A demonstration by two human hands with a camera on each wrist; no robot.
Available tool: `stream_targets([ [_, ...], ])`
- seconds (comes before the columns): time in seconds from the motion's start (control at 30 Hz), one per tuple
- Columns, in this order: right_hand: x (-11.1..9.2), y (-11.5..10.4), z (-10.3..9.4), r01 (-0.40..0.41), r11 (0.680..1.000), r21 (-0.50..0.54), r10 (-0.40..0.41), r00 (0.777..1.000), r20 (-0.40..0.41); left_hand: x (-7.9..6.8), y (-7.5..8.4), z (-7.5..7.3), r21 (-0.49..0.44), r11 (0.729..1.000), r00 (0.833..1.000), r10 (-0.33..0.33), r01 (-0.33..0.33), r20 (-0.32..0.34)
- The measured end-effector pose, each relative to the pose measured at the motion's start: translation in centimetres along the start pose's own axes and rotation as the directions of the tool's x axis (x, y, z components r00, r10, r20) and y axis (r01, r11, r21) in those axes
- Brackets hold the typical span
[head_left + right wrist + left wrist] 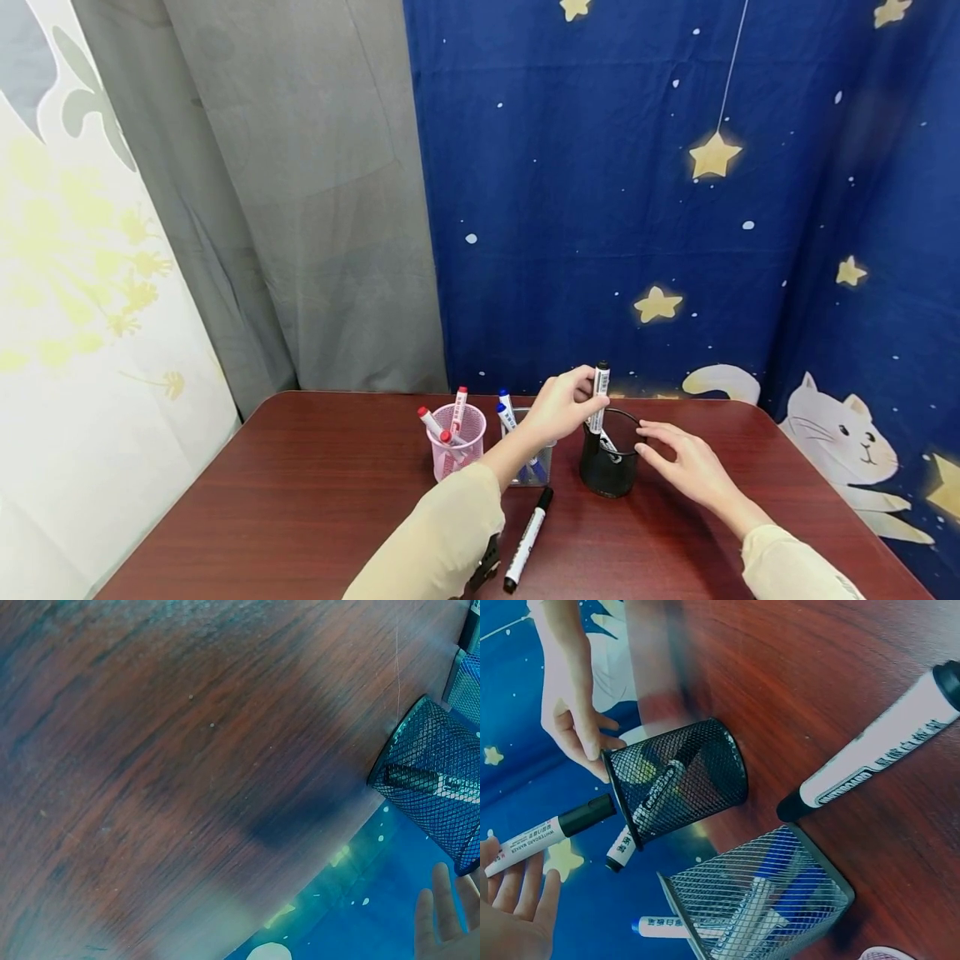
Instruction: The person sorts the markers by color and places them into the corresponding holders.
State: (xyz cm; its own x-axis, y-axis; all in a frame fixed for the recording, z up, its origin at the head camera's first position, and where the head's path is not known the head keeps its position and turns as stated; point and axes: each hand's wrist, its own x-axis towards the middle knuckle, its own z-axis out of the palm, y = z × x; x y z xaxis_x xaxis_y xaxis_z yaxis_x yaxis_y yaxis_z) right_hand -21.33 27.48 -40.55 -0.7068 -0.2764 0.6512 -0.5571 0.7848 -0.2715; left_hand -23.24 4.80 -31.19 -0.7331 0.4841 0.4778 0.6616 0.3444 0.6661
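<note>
My left hand (564, 406) pinches a black-capped whiteboard marker (601, 395) above the black mesh pen cup (609, 474). In the left wrist view, the marker's black end (587, 815) points toward the cup's mouth. One black marker (660, 787) leans inside that cup, its end sticking out past the rim. My right hand (688, 463) is at the cup's right side, fingertips at the rim. Seen from the right wrist, the fingers (444, 904) are fairly straight beside the rim. Another black-capped marker (528, 540) lies on the table in front of the cups.
Left of the black cup stands a square grey mesh holder (542, 473) with several blue markers (506, 414), partly behind my left forearm. Farther left is a pink mesh cup (470, 427) with red markers (460, 406). The dark red table (300, 492) ends at curtains behind.
</note>
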Motion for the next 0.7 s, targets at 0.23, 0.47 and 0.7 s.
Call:
stream_targets([
  [0.23, -0.2, 0.1, 0.1, -0.003, 1.000, -0.008, 0.004, 1.000, 0.006, 1.0, 0.2, 0.5, 0.041, 0.999, 0.999, -0.025, 0.026, -0.022],
  [0.47, -0.2, 0.1, 0.1, -0.011, 1.000, -0.010, 0.011, 1.000, 0.011, 1.6, 0.5, 0.9, 0.051, 0.996, 0.998, -0.065, 0.067, -0.027],
  [0.7, -0.1, 0.2, 0.1, -0.003, 1.000, -0.010, 0.003, 1.000, 0.003, 2.1, 0.0, 1.4, 0.071, 0.996, 0.997, -0.059, 0.062, -0.043],
])
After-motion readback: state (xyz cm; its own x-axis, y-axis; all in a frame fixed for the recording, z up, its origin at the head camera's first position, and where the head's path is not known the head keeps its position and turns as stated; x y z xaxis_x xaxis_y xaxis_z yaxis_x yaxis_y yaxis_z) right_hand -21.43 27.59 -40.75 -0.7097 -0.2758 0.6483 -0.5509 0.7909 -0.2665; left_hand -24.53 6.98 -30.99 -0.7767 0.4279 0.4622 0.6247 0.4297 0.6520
